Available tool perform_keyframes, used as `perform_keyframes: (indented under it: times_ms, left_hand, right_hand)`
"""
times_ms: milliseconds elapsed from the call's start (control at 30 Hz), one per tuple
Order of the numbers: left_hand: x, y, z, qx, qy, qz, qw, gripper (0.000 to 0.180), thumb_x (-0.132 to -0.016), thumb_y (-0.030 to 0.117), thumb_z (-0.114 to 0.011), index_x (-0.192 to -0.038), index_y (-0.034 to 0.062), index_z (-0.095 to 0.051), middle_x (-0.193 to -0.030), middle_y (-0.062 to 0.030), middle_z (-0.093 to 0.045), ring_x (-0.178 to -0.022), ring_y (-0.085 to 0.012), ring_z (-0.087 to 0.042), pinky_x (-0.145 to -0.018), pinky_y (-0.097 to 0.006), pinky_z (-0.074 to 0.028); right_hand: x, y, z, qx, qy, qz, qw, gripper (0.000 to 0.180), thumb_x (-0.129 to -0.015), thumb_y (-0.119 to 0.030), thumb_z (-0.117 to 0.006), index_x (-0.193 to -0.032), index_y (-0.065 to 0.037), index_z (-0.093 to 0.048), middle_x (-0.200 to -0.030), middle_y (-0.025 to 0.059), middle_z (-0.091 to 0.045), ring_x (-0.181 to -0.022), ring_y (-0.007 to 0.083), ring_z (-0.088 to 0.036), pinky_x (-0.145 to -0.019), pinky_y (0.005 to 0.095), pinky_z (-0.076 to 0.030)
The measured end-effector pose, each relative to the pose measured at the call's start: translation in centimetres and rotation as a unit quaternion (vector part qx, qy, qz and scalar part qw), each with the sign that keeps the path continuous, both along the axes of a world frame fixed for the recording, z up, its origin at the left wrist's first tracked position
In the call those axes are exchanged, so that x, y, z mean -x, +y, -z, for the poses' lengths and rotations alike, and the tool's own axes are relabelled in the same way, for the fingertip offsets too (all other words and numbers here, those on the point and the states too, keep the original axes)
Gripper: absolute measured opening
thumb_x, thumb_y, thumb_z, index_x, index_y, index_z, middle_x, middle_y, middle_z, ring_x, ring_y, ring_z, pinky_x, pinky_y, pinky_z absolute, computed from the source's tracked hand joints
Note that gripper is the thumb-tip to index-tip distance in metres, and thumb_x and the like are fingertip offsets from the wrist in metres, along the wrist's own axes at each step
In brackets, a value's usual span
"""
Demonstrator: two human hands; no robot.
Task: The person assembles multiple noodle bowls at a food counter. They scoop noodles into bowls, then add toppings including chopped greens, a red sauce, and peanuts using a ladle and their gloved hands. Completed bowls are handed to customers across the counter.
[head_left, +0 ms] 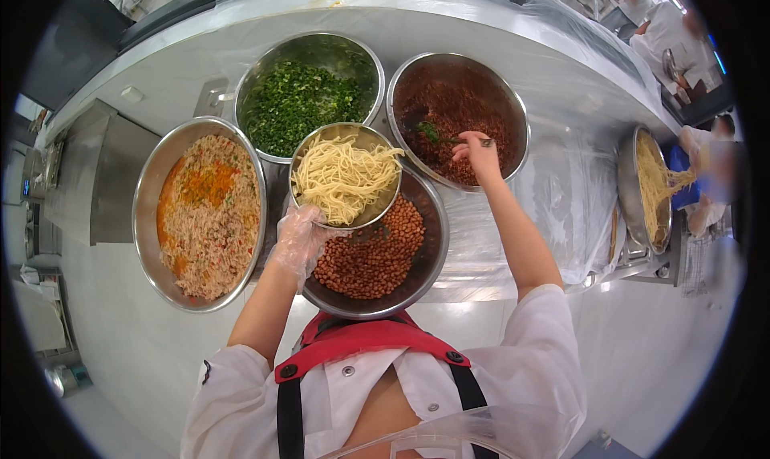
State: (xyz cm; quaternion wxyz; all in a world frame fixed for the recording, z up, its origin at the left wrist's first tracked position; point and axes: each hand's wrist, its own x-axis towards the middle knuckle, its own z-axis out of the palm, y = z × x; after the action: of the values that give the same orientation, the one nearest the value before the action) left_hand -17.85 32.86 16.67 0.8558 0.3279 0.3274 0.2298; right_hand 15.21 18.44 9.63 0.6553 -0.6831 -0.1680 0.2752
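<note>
My left hand [298, 238], in a clear plastic glove, grips the near rim of a small metal bowl [299, 200] heaped with pale yellow noodles [345, 178]. This bowl is held above a large basin [437, 250] of reddish-brown beans or peanuts [365, 262]. Over the right-hand basin [405, 78] of dark red-brown crumbly sauce [449, 102], my right hand [480, 156] is closed round the handle of what looks like a spoon. Chopped greens [429, 130] sit at its far end, low over the sauce. Whether the spoon touches the sauce I cannot tell.
A basin [373, 62] of chopped greens stands at the back. To the left is a basin [142, 218] of pale minced mixture with orange oil. At far right, another person [706, 178] handles noodles over a metal basin [634, 198]. Plastic film [553, 210] covers the counter.
</note>
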Motion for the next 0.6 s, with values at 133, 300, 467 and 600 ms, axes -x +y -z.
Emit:
perform_keyframes:
  times_ms: [133,300,467,600]
  left_hand:
    - [-0.7,-1.3,0.6,0.014,0.009,-0.008,1.0,0.068,-0.067,-0.007,-0.04,-0.132,0.0042,-0.024,-0.116,-0.0188,-0.05,-0.094,-0.0336,-0.059,-0.066,-0.047,-0.057]
    - [-2.2,-1.3,2.3,0.048,-0.024,-0.014,0.998,0.069,-0.069,-0.008,-0.042,-0.133,0.0097,-0.023,-0.119,-0.0162,-0.047,-0.101,-0.034,-0.056,-0.072,-0.052,-0.053]
    - [-1.7,-1.3,2.5,0.05,-0.047,-0.046,0.997,0.064,-0.074,-0.004,-0.045,-0.133,0.0111,-0.022,-0.12,-0.0148,-0.047,-0.1,-0.0327,-0.056,-0.071,-0.052,-0.052]
    - [0.6,-0.2,2.1,0.043,-0.064,-0.07,0.995,0.068,-0.076,-0.003,-0.046,-0.135,0.0145,-0.019,-0.114,-0.0121,-0.048,-0.091,-0.0269,-0.056,-0.069,-0.049,-0.052]
  right_hand:
    - [-1.1,-1.7,-2.3,-0.083,0.028,0.041,0.995,0.023,-0.088,-0.014,-0.046,-0.097,0.006,-0.052,-0.074,0.0184,-0.063,-0.055,0.0182,-0.061,-0.056,0.028,-0.047]
    - [1.6,-3.2,-9.4,-0.116,-0.024,0.008,0.993,0.021,-0.091,-0.014,-0.044,-0.101,0.002,-0.052,-0.077,0.0166,-0.063,-0.055,0.0162,-0.059,-0.055,0.0261,-0.046]
    - [11.2,-4.6,-13.0,-0.139,-0.211,-0.126,0.959,0.016,-0.091,-0.009,-0.045,-0.1,0.002,-0.053,-0.087,0.016,-0.061,-0.056,0.0174,-0.057,-0.057,0.0285,-0.047]
    - [16.3,-3.3,-12.6,-0.074,-0.711,-0.259,0.65,0.021,-0.077,0.001,-0.055,-0.098,0.0,-0.057,-0.094,0.0167,-0.059,-0.073,0.0264,-0.057,-0.064,0.0343,-0.043]
